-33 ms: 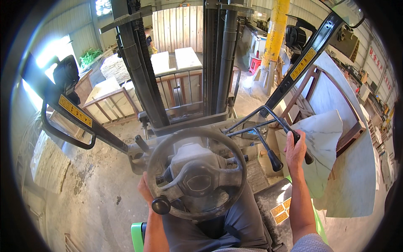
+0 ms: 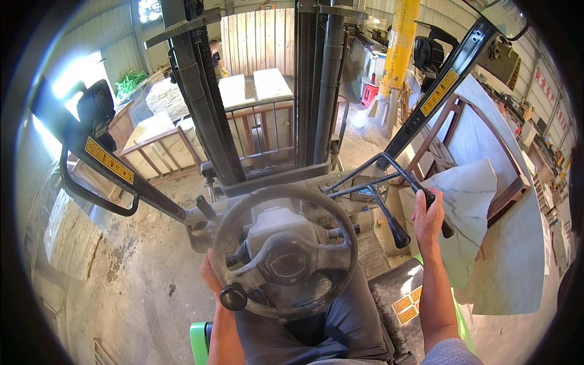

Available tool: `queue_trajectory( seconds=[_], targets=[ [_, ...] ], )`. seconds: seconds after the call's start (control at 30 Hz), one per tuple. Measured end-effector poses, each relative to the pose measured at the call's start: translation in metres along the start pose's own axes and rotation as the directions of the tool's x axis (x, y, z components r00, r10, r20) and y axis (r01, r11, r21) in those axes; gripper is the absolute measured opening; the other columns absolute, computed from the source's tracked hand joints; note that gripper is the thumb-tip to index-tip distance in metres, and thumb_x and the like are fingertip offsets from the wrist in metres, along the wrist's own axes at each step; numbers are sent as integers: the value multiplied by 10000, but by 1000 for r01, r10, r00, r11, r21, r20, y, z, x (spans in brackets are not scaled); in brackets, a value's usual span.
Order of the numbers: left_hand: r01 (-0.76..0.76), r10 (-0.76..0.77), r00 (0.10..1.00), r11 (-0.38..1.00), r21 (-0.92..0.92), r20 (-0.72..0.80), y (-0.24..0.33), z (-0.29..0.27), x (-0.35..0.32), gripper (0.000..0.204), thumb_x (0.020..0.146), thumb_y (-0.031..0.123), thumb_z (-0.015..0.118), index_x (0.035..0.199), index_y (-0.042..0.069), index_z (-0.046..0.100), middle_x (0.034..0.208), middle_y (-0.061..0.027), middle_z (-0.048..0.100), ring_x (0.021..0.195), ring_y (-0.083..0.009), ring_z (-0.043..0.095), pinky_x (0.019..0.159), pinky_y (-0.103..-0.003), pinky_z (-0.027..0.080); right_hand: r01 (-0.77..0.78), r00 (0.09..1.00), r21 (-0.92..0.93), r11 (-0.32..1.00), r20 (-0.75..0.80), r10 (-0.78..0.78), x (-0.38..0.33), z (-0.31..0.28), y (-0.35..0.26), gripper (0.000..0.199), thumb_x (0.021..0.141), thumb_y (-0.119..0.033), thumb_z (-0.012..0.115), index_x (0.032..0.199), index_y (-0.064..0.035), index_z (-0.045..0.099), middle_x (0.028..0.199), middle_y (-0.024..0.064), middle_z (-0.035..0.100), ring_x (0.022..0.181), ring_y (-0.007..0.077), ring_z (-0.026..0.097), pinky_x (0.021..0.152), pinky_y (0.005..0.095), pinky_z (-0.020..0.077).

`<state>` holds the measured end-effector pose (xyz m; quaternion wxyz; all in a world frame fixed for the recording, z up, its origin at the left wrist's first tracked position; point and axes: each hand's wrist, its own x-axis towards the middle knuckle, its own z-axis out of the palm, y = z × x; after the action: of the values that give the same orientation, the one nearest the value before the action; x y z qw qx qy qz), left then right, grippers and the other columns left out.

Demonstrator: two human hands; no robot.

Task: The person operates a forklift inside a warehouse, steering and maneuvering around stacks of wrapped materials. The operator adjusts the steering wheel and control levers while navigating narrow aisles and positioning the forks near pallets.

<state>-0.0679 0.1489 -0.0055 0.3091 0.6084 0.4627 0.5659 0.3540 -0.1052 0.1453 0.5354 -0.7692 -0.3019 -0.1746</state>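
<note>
My right hand [image 2: 429,218] is wrapped round the outer lever [image 2: 448,228], off the dash's [image 2: 304,181] right edge; inner lever [image 2: 398,233] untouched. Left hand [image 2: 210,277] is at the wheel's [image 2: 289,263] left rim, near the knob [image 2: 233,297]; fingers hidden, can't tell its grip. I'd call it mid-operation: lever in hand, lever travel and what's left unreadable. Mast [image 2: 198,91] blocks part of my forward view; person [image 2: 217,62] and pale slabs [image 2: 272,83] beyond. Marble [image 2: 456,188] stands close on my right, yellow column [image 2: 399,48] farther ahead.

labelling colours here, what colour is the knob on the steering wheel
The knob on the steering wheel is black; it shows best in the head view.
</note>
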Motion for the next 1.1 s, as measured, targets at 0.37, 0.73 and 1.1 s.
queue_trajectory(
  seconds=[0.37, 0.73, 1.1],
  targets=[
    [56, -55, 998, 996, -68, 21, 11, 0, -1, 418, 1073, 291, 500, 830, -33, 603, 675, -41, 550, 691, -108, 439, 599, -347, 411, 12, 1000, 46, 999, -11, -12, 0, 2, 0, 275, 1055, -273, 587, 1148, -18, 538, 680, 40, 545, 480, 117, 501, 467, 298, 420],
    [11, -11, 1000, 1000, -23, 1, 5, -1, 1, 441, 1077, 316, 510, 823, -32, 605, 684, -48, 567, 691, -119, 454, 608, -355, 423, -2, 1000, 13, 1000, -6, 2, -1, 0, -5, 268, 1044, -246, 615, 1157, -17, 534, 738, 63, 599, 503, 123, 513, 490, 312, 427],
    [32, -32, 999, 998, -61, -2, -5, -2, 1, 434, 1076, 304, 523, 821, -33, 621, 687, -33, 575, 697, -105, 452, 608, -343, 423, 3, 1000, -6, 1000, -4, -3, -1, -1, -4, 269, 1053, -261, 596, 1151, -19, 530, 691, 53, 550, 489, 118, 501, 475, 304, 417]
  ],
)
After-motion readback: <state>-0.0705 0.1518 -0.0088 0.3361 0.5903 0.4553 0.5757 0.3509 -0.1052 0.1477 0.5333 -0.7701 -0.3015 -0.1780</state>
